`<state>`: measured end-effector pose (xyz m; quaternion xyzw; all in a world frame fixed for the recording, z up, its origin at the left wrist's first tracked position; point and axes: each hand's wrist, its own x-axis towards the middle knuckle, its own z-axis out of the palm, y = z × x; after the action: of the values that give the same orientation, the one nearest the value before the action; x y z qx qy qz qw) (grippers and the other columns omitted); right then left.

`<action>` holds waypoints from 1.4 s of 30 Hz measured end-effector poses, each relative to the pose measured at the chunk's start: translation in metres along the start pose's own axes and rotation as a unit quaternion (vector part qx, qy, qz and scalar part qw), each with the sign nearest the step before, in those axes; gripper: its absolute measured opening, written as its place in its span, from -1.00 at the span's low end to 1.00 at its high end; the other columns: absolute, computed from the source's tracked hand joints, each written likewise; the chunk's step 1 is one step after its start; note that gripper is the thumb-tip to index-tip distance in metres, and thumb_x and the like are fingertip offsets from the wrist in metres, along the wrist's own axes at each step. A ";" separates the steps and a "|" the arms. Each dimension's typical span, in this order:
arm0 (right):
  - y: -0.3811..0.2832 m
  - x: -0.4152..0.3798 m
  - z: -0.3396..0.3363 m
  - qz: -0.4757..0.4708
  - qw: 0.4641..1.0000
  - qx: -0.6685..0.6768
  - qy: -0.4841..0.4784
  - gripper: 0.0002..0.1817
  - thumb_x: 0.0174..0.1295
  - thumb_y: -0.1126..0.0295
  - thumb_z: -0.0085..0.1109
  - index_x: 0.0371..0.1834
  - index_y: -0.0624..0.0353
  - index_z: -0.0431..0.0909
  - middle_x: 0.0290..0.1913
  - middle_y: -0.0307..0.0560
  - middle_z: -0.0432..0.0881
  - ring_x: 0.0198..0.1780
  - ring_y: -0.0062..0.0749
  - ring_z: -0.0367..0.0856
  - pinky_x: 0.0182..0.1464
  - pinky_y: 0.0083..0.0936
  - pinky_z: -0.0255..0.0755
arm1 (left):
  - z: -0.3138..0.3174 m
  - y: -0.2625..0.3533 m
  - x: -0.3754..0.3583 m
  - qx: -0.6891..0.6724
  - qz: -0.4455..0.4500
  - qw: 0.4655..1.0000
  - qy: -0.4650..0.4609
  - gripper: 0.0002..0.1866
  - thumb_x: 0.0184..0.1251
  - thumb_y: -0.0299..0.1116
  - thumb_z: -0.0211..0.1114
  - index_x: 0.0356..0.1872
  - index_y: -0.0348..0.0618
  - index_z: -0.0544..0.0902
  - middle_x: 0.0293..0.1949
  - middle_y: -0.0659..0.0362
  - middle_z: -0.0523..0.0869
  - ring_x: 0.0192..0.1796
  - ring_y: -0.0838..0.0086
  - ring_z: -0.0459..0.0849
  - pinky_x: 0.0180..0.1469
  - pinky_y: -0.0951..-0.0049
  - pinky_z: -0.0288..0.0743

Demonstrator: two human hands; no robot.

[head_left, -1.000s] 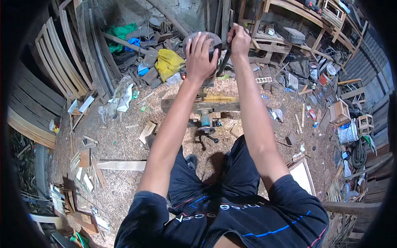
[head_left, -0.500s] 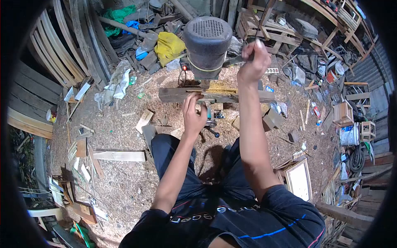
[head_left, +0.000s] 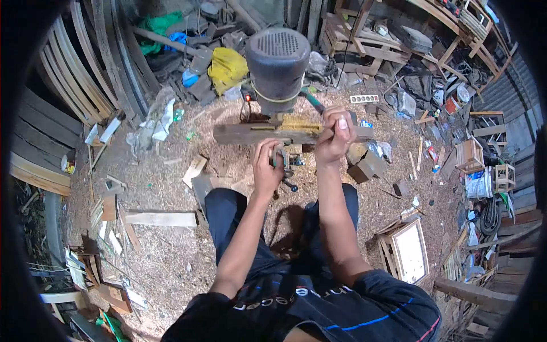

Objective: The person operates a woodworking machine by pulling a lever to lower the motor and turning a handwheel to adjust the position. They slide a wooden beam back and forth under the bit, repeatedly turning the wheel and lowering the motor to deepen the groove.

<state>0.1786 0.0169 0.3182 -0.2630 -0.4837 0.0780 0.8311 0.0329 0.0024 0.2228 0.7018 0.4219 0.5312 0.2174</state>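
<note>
A drilling machine with a dark, vented motor housing point(head_left: 278, 54) stands in front of me. Beneath its head a long timber point(head_left: 236, 134) lies crosswise, with a pale slot and wood chips along its top. My right hand point(head_left: 336, 134) is closed around the end of a lever point(head_left: 313, 100) that slopes down from the machine's right side. Just below the timber's front edge, my left hand point(head_left: 269, 168) curls its fingers around what looks like a handwheel, mostly hidden by the hand. A crank knob point(head_left: 293, 187) sticks out below it.
Wood shavings cover the floor, with a pale board point(head_left: 162, 219) at left and wood blocks point(head_left: 369, 169) at right. A power strip point(head_left: 363, 98) lies behind the machine. A small wooden frame point(head_left: 409, 251) stands by my right side. A yellow sack point(head_left: 228, 69) sits among scraps.
My right hand has come down and slightly left with the lever. My left hand has drawn back a little from the timber, its fingers now lower by the handwheel.
</note>
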 end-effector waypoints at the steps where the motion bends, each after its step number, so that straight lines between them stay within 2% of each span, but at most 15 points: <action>1: -0.004 0.002 0.002 0.022 1.000 -0.002 0.000 -0.68 0.30 0.24 -0.17 -0.56 0.20 0.26 -0.53 -0.10 0.32 -0.45 -0.45 0.23 -0.33 -0.47 0.15 | -0.001 0.002 0.002 0.025 0.021 0.999 0.008 -0.72 0.12 -0.67 0.18 -0.11 -0.26 0.58 -0.02 -0.02 0.61 0.12 0.13 0.57 0.21 0.25 0.39; 12: -0.011 0.028 0.011 0.094 0.996 0.001 0.003 -0.65 0.39 0.26 -0.14 -0.53 0.22 0.31 -0.49 -0.22 0.35 -0.39 -0.55 0.26 -0.30 -0.53 0.19 | -0.013 0.043 0.067 -0.019 0.098 0.993 0.065 -0.78 0.15 -0.56 0.20 -0.15 -0.27 0.59 -0.07 0.00 0.62 0.06 0.13 0.58 0.19 0.18 0.39; 16: 0.004 0.061 0.020 0.085 0.996 0.008 -0.033 -0.70 0.50 0.22 -0.14 -0.28 0.25 0.36 -0.44 -0.23 0.33 -0.35 -0.57 0.25 -0.28 -0.58 0.22 | -0.023 0.056 0.101 0.001 0.143 0.984 0.104 -0.77 0.14 -0.55 0.20 -0.15 -0.27 0.60 -0.08 0.01 0.63 0.05 0.14 0.58 0.17 0.19 0.40; 19: 0.030 0.098 0.033 -0.023 0.993 -0.091 -0.067 -0.69 0.51 0.18 -0.13 -0.04 0.26 0.31 -0.40 -0.20 0.36 -0.32 -0.54 0.29 -0.24 -0.53 0.30 | -0.036 0.070 0.128 -0.007 0.165 0.979 0.121 -0.78 0.15 -0.55 0.20 -0.15 -0.27 0.61 -0.08 0.01 0.63 0.05 0.15 0.58 0.18 0.21 0.39; 22: 0.068 0.134 0.039 -0.013 0.984 -0.141 -0.112 -0.62 0.50 0.21 -0.12 0.18 0.26 0.23 -0.31 -0.04 0.50 -0.23 -0.33 0.48 -0.12 -0.40 0.40 | -0.046 0.073 0.150 0.000 0.176 0.974 0.143 -0.77 0.17 -0.59 0.19 -0.12 -0.28 0.60 -0.09 0.03 0.66 0.04 0.18 0.62 0.17 0.29 0.41; 25: 0.106 0.159 0.037 0.028 0.968 -0.219 -0.119 -0.54 0.48 0.21 -0.08 0.31 0.24 0.19 -0.17 0.22 0.61 -0.10 0.03 0.61 -0.01 -0.23 0.45 | -0.051 0.072 0.162 -0.005 0.166 0.974 0.152 -0.78 0.15 -0.54 0.20 -0.15 -0.26 0.61 -0.09 0.03 0.64 0.06 0.16 0.58 0.18 0.23 0.39; 28: 0.147 0.178 0.028 0.082 0.930 -0.323 -0.154 -0.46 0.45 0.20 -0.06 0.41 0.18 0.14 -0.09 0.39 0.61 -0.01 0.27 0.59 0.03 -0.11 0.44 | -0.054 0.066 0.159 0.001 0.159 0.975 0.155 -0.78 0.15 -0.54 0.19 -0.14 -0.26 0.61 -0.09 0.03 0.64 0.05 0.16 0.58 0.17 0.24 0.39; 30: 0.159 0.184 0.020 0.113 0.873 -0.429 -0.204 -0.45 0.44 0.07 -0.08 0.40 0.09 0.25 -0.02 0.34 0.61 0.07 0.28 0.54 0.07 -0.07 0.43 | -0.056 0.063 0.154 0.006 0.149 0.977 0.150 -0.77 0.15 -0.54 0.19 -0.14 -0.26 0.61 -0.09 0.03 0.64 0.05 0.16 0.58 0.17 0.24 0.38; 33: 0.203 0.178 0.009 0.156 0.875 -0.422 -0.178 -0.46 0.44 -0.07 -0.17 0.28 0.03 0.43 -0.01 0.34 0.60 0.11 0.28 0.51 0.10 -0.12 0.42 | -0.055 0.047 0.136 0.007 0.133 0.982 0.137 -0.79 0.18 -0.55 0.19 -0.14 -0.27 0.61 -0.10 0.03 0.65 0.03 0.20 0.61 0.15 0.28 0.41; 35: 0.207 0.154 -0.002 0.179 0.897 -0.369 -0.166 -0.48 0.44 0.03 -0.10 0.27 0.18 0.41 0.00 0.34 0.60 0.11 0.24 0.53 0.11 -0.14 0.42 | -0.049 0.029 0.119 0.018 0.108 0.985 0.133 -0.80 0.18 -0.57 0.19 -0.16 -0.27 0.61 -0.12 0.03 0.66 0.01 0.22 0.62 0.15 0.28 0.42; 37: 0.169 0.114 -0.008 0.120 0.905 -0.388 -0.125 -0.52 0.43 0.17 -0.07 0.24 0.31 0.40 -0.03 0.39 0.61 0.08 0.25 0.56 0.09 -0.14 0.42 | -0.044 0.008 0.094 0.035 0.077 0.990 0.110 -0.79 0.18 -0.53 0.19 -0.15 -0.27 0.61 -0.12 0.01 0.64 0.01 0.16 0.60 0.14 0.23 0.40; 38: 0.202 0.080 -0.034 0.017 0.904 -0.418 -0.088 -0.54 0.42 0.24 -0.06 0.23 0.38 0.40 0.00 0.39 0.59 0.07 0.24 0.55 0.12 -0.15 0.39 | -0.041 -0.003 0.077 0.043 0.061 0.993 0.097 -0.79 0.18 -0.51 0.19 -0.14 -0.27 0.60 -0.12 0.00 0.64 0.01 0.14 0.59 0.14 0.21 0.39; 39: 0.151 0.050 -0.036 0.128 0.900 -0.399 -0.117 -0.56 0.39 0.31 -0.01 0.20 0.44 0.40 0.00 0.37 0.56 0.05 0.21 0.52 0.17 -0.14 0.35 | -0.035 -0.020 0.059 0.047 0.039 0.995 0.078 -0.78 0.18 -0.51 0.19 -0.13 -0.27 0.60 -0.12 -0.02 0.63 0.01 0.13 0.58 0.13 0.21 0.40; 41: 0.131 -0.040 -0.069 0.187 0.897 -0.385 -0.112 -0.57 0.36 0.37 0.02 0.20 0.45 0.36 -0.02 0.35 0.51 0.03 0.20 0.48 0.18 -0.12 0.34 | -0.015 -0.062 0.006 0.076 -0.009 0.997 0.011 -0.76 0.18 -0.51 0.17 -0.10 -0.28 0.57 -0.10 -0.03 0.63 0.03 0.10 0.58 0.13 0.17 0.40; 42: 0.124 -0.132 -0.106 0.226 0.826 -0.460 -0.234 -0.54 0.35 0.39 -0.02 0.25 0.46 0.30 0.05 0.44 0.47 0.11 0.26 0.45 0.22 -0.12 0.31 | -0.003 -0.083 -0.021 0.102 -0.033 0.994 -0.037 -0.74 0.17 -0.52 0.17 -0.09 -0.29 0.56 -0.09 -0.03 0.62 0.04 0.08 0.57 0.13 0.14 0.40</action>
<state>0.2149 0.0330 0.1124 -0.6904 -0.5706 0.0911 0.4353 -0.0014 0.0302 0.1497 0.7252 0.4887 0.4515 0.1773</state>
